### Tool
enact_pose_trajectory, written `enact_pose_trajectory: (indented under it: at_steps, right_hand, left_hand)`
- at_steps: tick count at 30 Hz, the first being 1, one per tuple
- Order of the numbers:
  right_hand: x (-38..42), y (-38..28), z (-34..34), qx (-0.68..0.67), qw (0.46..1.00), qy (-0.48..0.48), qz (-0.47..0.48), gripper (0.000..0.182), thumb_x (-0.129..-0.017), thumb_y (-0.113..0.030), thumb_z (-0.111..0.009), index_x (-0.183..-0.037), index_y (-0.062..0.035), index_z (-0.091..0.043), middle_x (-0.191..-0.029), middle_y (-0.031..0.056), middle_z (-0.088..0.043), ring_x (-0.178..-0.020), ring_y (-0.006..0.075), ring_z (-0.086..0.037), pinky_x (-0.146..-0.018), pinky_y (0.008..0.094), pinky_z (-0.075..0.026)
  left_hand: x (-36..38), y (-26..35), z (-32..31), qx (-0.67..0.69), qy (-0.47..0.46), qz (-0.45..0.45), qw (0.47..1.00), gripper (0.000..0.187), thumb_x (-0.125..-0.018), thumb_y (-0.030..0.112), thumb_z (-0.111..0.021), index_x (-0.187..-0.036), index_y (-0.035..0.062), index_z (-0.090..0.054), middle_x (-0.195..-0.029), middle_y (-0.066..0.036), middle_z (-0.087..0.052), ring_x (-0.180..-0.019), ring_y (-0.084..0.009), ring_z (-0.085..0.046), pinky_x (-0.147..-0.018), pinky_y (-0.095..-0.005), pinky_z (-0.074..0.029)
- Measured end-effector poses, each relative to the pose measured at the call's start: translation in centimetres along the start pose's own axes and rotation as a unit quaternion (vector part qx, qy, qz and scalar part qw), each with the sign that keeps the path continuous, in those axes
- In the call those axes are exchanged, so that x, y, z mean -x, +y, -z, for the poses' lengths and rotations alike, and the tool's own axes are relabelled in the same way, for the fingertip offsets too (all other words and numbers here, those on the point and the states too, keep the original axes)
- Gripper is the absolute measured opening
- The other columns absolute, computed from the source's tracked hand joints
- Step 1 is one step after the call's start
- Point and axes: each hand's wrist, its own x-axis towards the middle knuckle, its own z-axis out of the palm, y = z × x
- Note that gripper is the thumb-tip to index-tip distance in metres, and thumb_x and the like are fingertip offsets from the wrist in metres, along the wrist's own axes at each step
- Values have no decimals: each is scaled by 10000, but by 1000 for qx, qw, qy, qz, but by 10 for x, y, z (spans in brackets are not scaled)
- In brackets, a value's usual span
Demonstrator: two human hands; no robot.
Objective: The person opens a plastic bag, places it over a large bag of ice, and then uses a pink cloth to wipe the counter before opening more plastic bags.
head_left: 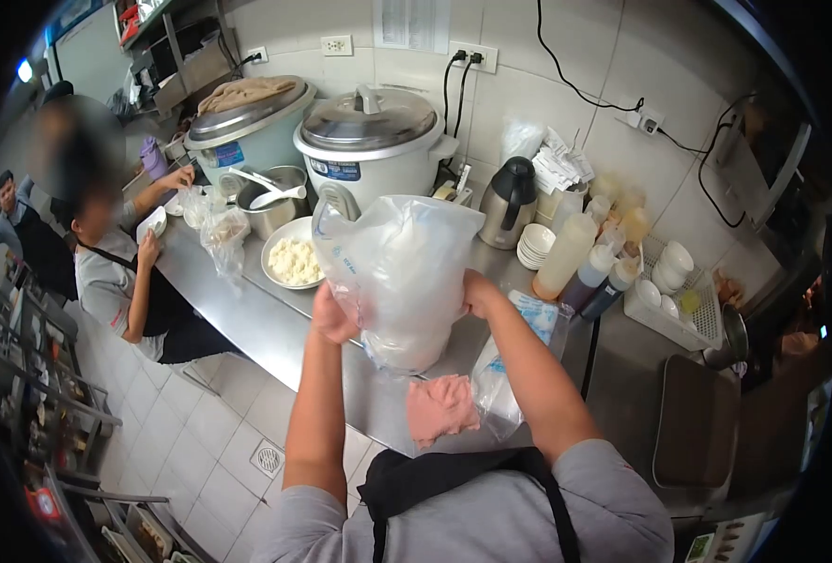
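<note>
Left grip (pixel 334 317) is clamped on the L side of a big translucent white plastic bag w/ small blue print (pixel 397 272); right grip (pixel 477 293) is closed on its R side, so bag is btwn the two, upright, bottom down at the brushed stainless-steel bench (pixel 275 328). Fingers partly hidden behind the film; a white bulk shows thru, can't tell what. Just below the grips, nearer the body, a crumpled pink cloth (pixel 442 410) lies on the bench, close to the bag's base. Under & beside the R forearm: a flat clear plastic packet w/ blue print (pixel 496 385). Just L of left grip & a bit beyond, a round white bowl (pixel 269 251) w/ pale crumbly food (pixel 294 262); past that, a round grey metal pot (pixel 271 220) w/ a white ladle (pixel 280 195) across the top. Beyond both grips, a white rice cooker w/ domed metal lid (pixel 369 141). Beyond right grip, slightly R: a steel thermos w/ black top (pixel 509 202), a stack of small white dishes (pixel 535 246). Further R of right grip, a tall cloudy squeeze bottle (pixel 566 255) & a white perforated plastic basket (pixel 674 314) w/ white cups. Well L of left grip, a co-worker in grey shirt & black apron (pixel 106 281) holds a small white dish (pixel 153 222).
</note>
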Motion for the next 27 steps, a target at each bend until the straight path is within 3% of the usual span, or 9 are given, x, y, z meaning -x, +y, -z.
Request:
enact_pose_trajectory:
  at_steps: [5, 10, 12, 14, 15, 17, 20, 26, 27]
  right_hand:
    - [-14, -22, -16, 20, 999, 0, 28, 206, -775, -201, -495, -883, -47, -581, -706, 47, -575, -528, 134, -536, -406, 286, -397]
    - [-34, -17, -32, 12, 998, 36, 46, 204, -781, -194, -490, -893, -46, -575, -723, 50, -575, -542, 137, -541, -421, 288, -411]
    - [-39, -7, -36, -6, 997, 55, 47, 204, -783, -191, -488, -897, -45, -573, -729, 52, -575, -548, 138, -544, -428, 289, -416]
    - [-40, 6, -38, -33, 996, 71, 47, 203, -786, -188, -487, -901, -45, -571, -736, 53, -575, -553, 139, -546, -434, 289, -422]
    - [-40, 8, -38, -46, 995, 78, 44, 203, -787, -187, -486, -903, -45, -570, -739, 54, -575, -556, 140, -547, -437, 289, -425]
    - [-37, 12, -31, -79, 993, 84, 24, 202, -789, -184, -484, -907, -44, -568, -746, 55, -575, -562, 141, -549, -443, 290, -430]
    - [-18, 7, -13, -173, 983, 59, -38, 201, -793, -180, -481, -914, -43, -565, -756, 57, -575, -570, 143, -552, -452, 291, -439]
    - [41, 46, 16, -277, 953, -102, -67, 218, -831, -140, -423, -999, -25, -501, -797, 73, -567, -626, 156, -559, -557, 314, -478]
    - [47, 64, 9, -289, 952, -90, -38, 223, -838, -135, -410, -1016, -24, -485, -802, 73, -563, -646, 158, -557, -584, 312, -478]
  left_hand:
    - [-27, 19, 14, -115, 126, 96, 981, 297, -821, 290, -395, -959, 54, -511, -787, -46, -537, -668, -149, -526, -646, -320, -458]
    - [-18, 15, 153, -99, -130, 174, 971, 412, -844, 255, -371, -1192, 35, -386, -1209, -108, -425, -1076, -232, -435, -918, -385, -350]
    - [-4, -24, 127, -441, -95, -83, 889, 396, -848, 273, -358, -1177, 57, -405, -1141, -103, -475, -987, -232, -479, -827, -393, -407]
    - [-5, -56, 127, -384, -49, -157, 908, 396, -853, 286, -343, -1175, 65, -406, -1110, -98, -497, -943, -230, -500, -783, -394, -434]
    - [-8, -63, 124, -160, -25, -102, 982, 402, -855, 290, -335, -1180, 61, -397, -1114, -96, -494, -944, -227, -499, -784, -392, -433]
    - [-7, -68, 121, 186, -56, 113, 974, 426, -855, 333, -363, -1171, 53, -418, -1163, -115, -467, -1008, -251, -471, -890, -411, -364]
    - [-14, -69, 151, 264, -61, 114, 956, 435, -845, 344, -365, -1134, 30, -450, -1133, -137, -489, -1006, -272, -481, -904, -429, -350]
    - [30, -61, 58, 240, 46, 7, 970, 419, -823, 285, -389, -1117, -9, -443, -1145, -173, -477, -1047, -298, -464, -930, -452, -318]
    - [37, -66, 13, 146, 217, -20, 965, 374, -831, 308, -399, -1080, 34, -458, -1006, -122, -532, -911, -230, -522, -773, -367, -443]
